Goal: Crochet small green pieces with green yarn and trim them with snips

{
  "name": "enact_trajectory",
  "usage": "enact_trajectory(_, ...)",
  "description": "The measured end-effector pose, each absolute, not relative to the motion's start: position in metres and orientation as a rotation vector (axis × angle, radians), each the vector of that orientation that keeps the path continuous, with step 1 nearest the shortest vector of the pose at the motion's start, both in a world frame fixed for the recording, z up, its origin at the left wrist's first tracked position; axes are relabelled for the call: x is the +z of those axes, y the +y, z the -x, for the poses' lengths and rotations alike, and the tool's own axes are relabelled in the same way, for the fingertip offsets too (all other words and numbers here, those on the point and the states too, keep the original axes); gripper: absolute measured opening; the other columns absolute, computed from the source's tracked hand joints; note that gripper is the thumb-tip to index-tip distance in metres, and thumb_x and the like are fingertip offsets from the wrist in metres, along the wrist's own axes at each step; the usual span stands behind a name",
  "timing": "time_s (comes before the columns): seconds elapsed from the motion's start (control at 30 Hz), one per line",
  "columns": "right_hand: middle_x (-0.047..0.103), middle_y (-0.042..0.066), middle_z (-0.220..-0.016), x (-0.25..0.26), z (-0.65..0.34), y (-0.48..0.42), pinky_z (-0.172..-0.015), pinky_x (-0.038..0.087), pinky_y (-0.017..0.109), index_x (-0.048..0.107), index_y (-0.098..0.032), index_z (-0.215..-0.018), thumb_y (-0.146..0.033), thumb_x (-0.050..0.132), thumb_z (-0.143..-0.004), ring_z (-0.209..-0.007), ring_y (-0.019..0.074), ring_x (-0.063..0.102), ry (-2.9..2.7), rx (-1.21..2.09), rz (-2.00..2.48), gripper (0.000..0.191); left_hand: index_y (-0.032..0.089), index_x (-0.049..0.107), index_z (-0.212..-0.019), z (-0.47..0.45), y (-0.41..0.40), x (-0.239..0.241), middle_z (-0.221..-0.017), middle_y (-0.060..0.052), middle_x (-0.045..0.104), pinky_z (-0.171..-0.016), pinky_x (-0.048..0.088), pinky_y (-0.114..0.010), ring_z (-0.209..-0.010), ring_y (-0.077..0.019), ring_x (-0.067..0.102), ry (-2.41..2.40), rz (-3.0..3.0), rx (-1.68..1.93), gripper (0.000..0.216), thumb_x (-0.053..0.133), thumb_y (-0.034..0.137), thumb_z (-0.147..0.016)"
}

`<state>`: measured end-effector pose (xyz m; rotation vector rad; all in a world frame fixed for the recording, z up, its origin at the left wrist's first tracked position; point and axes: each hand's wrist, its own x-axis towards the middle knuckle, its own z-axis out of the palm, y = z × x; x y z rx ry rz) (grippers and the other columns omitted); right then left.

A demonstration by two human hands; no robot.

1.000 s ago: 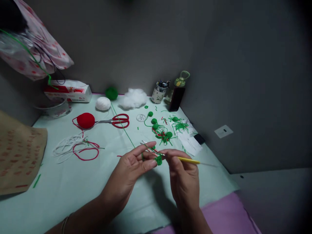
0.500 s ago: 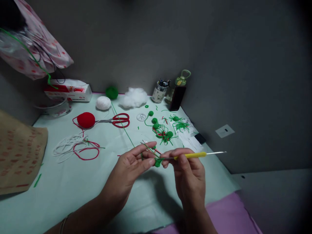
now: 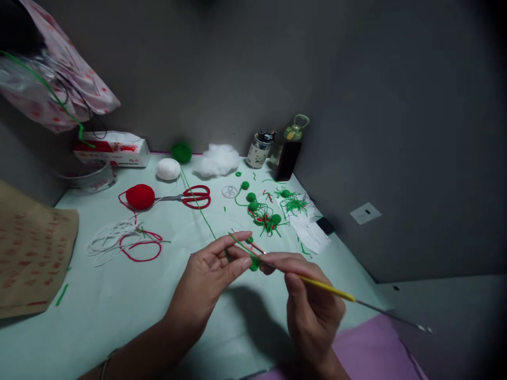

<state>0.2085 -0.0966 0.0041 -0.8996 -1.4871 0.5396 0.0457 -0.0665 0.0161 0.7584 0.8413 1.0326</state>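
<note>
My left hand (image 3: pixel 209 277) pinches a small green crocheted piece (image 3: pixel 254 263) between thumb and fingers, with green yarn (image 3: pixel 200 208) running over the forefinger toward the back of the table. My right hand (image 3: pixel 307 303) grips a yellow-handled crochet hook (image 3: pixel 328 289), its tip at the green piece and its metal tail pointing down to the right. Both hands hover above the pale green table (image 3: pixel 119 295).
Red scissors (image 3: pixel 194 197), a red yarn ball (image 3: pixel 139 196), a white yarn ball (image 3: pixel 167 169), a green yarn ball (image 3: pixel 181 152) and white stuffing (image 3: pixel 217 160) lie further back. Finished green pieces (image 3: pixel 263 214) and yarn scraps sit right of centre. A brown paper bag (image 3: pixel 34 253) lies left.
The crochet hook swung from level, pointing right, to slanting down to the right. My right hand dropped a little toward me. My left hand stayed put.
</note>
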Motion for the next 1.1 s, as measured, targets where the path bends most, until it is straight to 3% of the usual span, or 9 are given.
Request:
enact_trajectory(0.17, 0.075, 0.010, -0.105, 0.003, -0.207, -0.100, -0.073, 0.063, 0.039, 0.067, -0.022, -0.117, -0.007, 0.051, -0.097, -0.095, 0.0219, 0.072, -1.677, 0.374, 0.881, 0.029, 0.024, 0.073, -0.117, -0.047, -0.066, 0.016, -0.079, 0.002, 0.067, -0.080, 0.051, -0.028, -0.076, -0.0135, 0.063, 0.819, -0.733, 1.065, 0.041, 0.082, 0.023, -0.077)
enact_trajectory(0.37, 0.074, 0.013, -0.115, -0.002, -0.204, -0.104, -0.077, 0.065, 0.036, 0.063, -0.021, -0.127, -0.005, 0.059, -0.092, -0.103, 0.0230, 0.073, -1.900, 0.055, 0.917, 0.039, 0.022, 0.076, -0.103, -0.048, -0.066, 0.022, -0.073, 0.003, 0.063, -0.078, 0.052, -0.026, -0.072, -0.0133, 0.062, 0.969, -0.826, 1.169, 0.032, 0.081, 0.015, -0.072)
enact_trajectory(0.6, 0.076, 0.012, -0.110, -0.005, -0.196, -0.099, -0.080, 0.065, 0.034, 0.062, -0.023, -0.131, -0.005, 0.058, -0.093, -0.100, 0.0222, 0.074, -1.953, -0.154, 0.921, 0.042, 0.023, 0.075, -0.113, -0.046, -0.064, 0.014, -0.076, 0.003, 0.062, -0.074, 0.051, -0.023, -0.069, -0.0101, 0.059, 0.796, -0.644, 1.134, 0.035, 0.080, 0.020, -0.078)
enact_trajectory(0.77, 0.074, 0.011, -0.117, -0.017, -0.197, -0.097, -0.076, 0.065, 0.036, 0.064, -0.025, -0.129, -0.010, 0.054, -0.097, -0.105, 0.0224, 0.072, -1.781, 0.090, 0.828, 0.037, 0.022, 0.073, -0.117, -0.047, -0.065, 0.017, -0.074, 0.004, 0.062, -0.081, 0.048, -0.026, -0.072, -0.0109, 0.059, 0.724, -0.541, 1.067, 0.037, 0.078, 0.018, -0.080)
enact_trajectory(0.9, 0.077, 0.007, -0.109, -0.015, -0.196, -0.096, -0.077, 0.063, 0.041, 0.070, -0.026, -0.116, -0.011, 0.052, -0.098, -0.095, 0.0216, 0.073, -1.499, 0.410, 0.853, 0.030, 0.023, 0.069, -0.123, -0.048, -0.064, 0.021, -0.078, 0.004, 0.064, -0.086, 0.046, -0.029, -0.076, -0.0117, 0.061, 0.701, -0.548, 1.065, 0.045, 0.080, 0.018, -0.079)
enact_trajectory(1.1, 0.077, 0.006, -0.102, -0.009, -0.195, -0.093, -0.074, 0.062, 0.041, 0.071, -0.026, -0.111, -0.011, 0.052, -0.098, -0.091, 0.0214, 0.073, -1.410, 0.519, 0.837, 0.027, 0.023, 0.071, -0.120, -0.046, -0.064, 0.017, -0.080, 0.003, 0.064, -0.088, 0.043, -0.031, -0.083, -0.0144, 0.060, 0.747, -0.608, 1.076, 0.043, 0.081, 0.020, -0.079)
